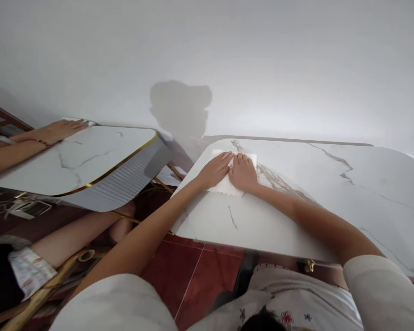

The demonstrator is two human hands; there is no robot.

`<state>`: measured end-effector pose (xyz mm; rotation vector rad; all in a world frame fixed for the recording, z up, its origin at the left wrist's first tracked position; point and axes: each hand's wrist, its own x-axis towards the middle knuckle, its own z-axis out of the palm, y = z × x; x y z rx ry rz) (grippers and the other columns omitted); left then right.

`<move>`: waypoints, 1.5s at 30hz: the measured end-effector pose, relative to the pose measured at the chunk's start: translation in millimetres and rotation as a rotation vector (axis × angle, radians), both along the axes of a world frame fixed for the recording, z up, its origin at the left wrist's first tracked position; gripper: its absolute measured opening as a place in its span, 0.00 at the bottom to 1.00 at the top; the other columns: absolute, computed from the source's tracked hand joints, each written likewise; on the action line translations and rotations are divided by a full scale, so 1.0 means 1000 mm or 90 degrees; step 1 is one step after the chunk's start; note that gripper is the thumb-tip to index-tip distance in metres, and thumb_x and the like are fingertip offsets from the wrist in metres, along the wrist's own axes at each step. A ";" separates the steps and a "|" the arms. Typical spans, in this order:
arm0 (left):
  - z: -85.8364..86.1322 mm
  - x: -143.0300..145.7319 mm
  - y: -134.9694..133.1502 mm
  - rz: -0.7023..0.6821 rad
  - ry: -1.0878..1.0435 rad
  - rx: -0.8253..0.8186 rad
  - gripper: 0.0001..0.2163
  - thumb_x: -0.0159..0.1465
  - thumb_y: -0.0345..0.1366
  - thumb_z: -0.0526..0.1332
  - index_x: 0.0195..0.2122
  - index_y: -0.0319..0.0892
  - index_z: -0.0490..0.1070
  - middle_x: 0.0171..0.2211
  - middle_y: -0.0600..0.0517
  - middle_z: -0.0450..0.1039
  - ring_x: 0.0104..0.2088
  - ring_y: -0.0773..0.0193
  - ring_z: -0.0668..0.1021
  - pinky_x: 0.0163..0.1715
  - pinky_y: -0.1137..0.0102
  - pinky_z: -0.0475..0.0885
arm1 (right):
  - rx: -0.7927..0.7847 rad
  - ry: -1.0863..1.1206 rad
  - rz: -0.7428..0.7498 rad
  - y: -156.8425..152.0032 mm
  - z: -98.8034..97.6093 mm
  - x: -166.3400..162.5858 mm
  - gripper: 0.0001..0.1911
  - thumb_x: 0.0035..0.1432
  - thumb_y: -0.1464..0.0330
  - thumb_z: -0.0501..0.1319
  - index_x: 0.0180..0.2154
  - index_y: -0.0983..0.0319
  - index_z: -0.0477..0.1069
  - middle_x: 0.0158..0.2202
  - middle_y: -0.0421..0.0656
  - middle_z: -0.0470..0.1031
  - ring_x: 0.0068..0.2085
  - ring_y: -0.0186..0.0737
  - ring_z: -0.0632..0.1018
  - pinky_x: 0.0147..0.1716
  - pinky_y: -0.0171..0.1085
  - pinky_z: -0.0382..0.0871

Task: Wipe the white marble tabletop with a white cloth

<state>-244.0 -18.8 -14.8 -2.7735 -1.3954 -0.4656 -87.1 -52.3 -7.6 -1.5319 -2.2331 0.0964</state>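
Observation:
A white sheet with a serrated lower edge, which looks like a paper towel [229, 187], lies flat on the white marble-patterned table [227, 225] near its left end. My left hand [215, 170] rests palm down on the left part of the sheet, fingers stretched toward the upper right. Beside it, my right hand [243, 172] lies flat on the right part, fingers pointing away from me. The two hands touch or nearly touch at the thumbs. Both palms and some of the sheet under them are hidden.
A second marble-topped table [106, 156] with gold trim and a ribbed side stands at the left. Another person's hand [67, 128] lies at its far edge on something white. A white wall [279, 69] rises behind both tables. Red floor tiles [200, 276] show below.

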 end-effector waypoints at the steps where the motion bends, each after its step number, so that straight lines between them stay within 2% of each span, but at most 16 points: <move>1: 0.001 -0.003 -0.017 0.011 0.002 -0.006 0.26 0.69 0.39 0.40 0.65 0.33 0.53 0.67 0.43 0.52 0.67 0.58 0.55 0.67 0.59 0.50 | -0.006 0.002 0.010 -0.015 0.001 -0.003 0.29 0.64 0.69 0.44 0.63 0.79 0.53 0.65 0.58 0.56 0.65 0.54 0.57 0.64 0.48 0.48; 6: 0.002 -0.017 -0.097 0.067 0.017 -0.025 0.26 0.69 0.40 0.40 0.66 0.36 0.52 0.67 0.45 0.51 0.67 0.58 0.55 0.66 0.57 0.51 | -0.038 0.011 0.074 -0.084 0.005 -0.011 0.30 0.65 0.68 0.45 0.63 0.80 0.52 0.65 0.60 0.54 0.66 0.54 0.56 0.65 0.48 0.47; 10: 0.002 -0.016 -0.139 0.090 0.020 -0.024 0.26 0.69 0.40 0.40 0.65 0.35 0.53 0.67 0.44 0.52 0.67 0.59 0.55 0.66 0.58 0.51 | -0.039 0.013 0.110 -0.118 0.004 -0.008 0.30 0.65 0.68 0.45 0.63 0.80 0.52 0.66 0.59 0.55 0.66 0.54 0.57 0.65 0.47 0.47; 15: 0.005 0.010 -0.158 0.104 0.020 -0.033 0.25 0.69 0.39 0.41 0.65 0.34 0.53 0.67 0.43 0.52 0.67 0.58 0.55 0.66 0.57 0.53 | -0.047 0.010 0.119 -0.138 0.005 0.016 0.31 0.64 0.67 0.44 0.64 0.79 0.52 0.66 0.58 0.54 0.66 0.53 0.56 0.65 0.47 0.46; 22: 0.007 0.084 -0.161 0.056 0.008 -0.016 0.25 0.69 0.38 0.40 0.64 0.34 0.54 0.66 0.42 0.54 0.67 0.59 0.56 0.66 0.59 0.52 | -0.048 -0.034 0.076 -0.144 0.002 0.084 0.30 0.63 0.68 0.44 0.64 0.76 0.53 0.66 0.56 0.53 0.67 0.50 0.55 0.65 0.48 0.47; 25: 0.009 0.106 -0.144 0.050 0.015 -0.024 0.25 0.69 0.37 0.40 0.64 0.29 0.54 0.65 0.39 0.54 0.66 0.57 0.56 0.66 0.60 0.52 | -0.062 -0.057 0.086 -0.123 0.003 0.106 0.31 0.63 0.68 0.44 0.65 0.75 0.51 0.67 0.55 0.52 0.67 0.49 0.55 0.65 0.47 0.47; 28: 0.008 0.116 -0.109 0.040 0.003 -0.010 0.25 0.68 0.36 0.40 0.63 0.28 0.54 0.65 0.38 0.54 0.66 0.57 0.56 0.66 0.60 0.51 | -0.066 -0.071 0.090 -0.086 0.005 0.116 0.31 0.63 0.69 0.44 0.65 0.74 0.50 0.67 0.55 0.52 0.67 0.50 0.55 0.64 0.47 0.48; 34: 0.006 0.123 -0.034 0.067 -0.042 -0.022 0.25 0.67 0.35 0.42 0.63 0.31 0.56 0.65 0.41 0.56 0.65 0.56 0.58 0.65 0.61 0.53 | -0.067 -0.063 0.056 -0.009 0.007 0.115 0.28 0.64 0.71 0.43 0.63 0.74 0.54 0.65 0.55 0.57 0.65 0.49 0.59 0.62 0.45 0.52; 38: 0.011 0.127 0.008 0.071 -0.067 -0.038 0.24 0.67 0.33 0.43 0.62 0.32 0.57 0.64 0.43 0.58 0.65 0.58 0.60 0.65 0.64 0.54 | -0.025 -0.043 0.041 0.031 0.007 0.113 0.27 0.64 0.72 0.43 0.62 0.75 0.57 0.63 0.57 0.60 0.64 0.50 0.61 0.62 0.45 0.52; 45: 0.013 0.135 0.076 0.096 -0.110 -0.060 0.24 0.66 0.31 0.45 0.62 0.34 0.58 0.65 0.44 0.57 0.65 0.59 0.60 0.64 0.65 0.54 | -0.021 -0.021 0.023 0.096 0.008 0.118 0.26 0.64 0.72 0.44 0.61 0.73 0.59 0.63 0.55 0.61 0.64 0.47 0.61 0.62 0.43 0.51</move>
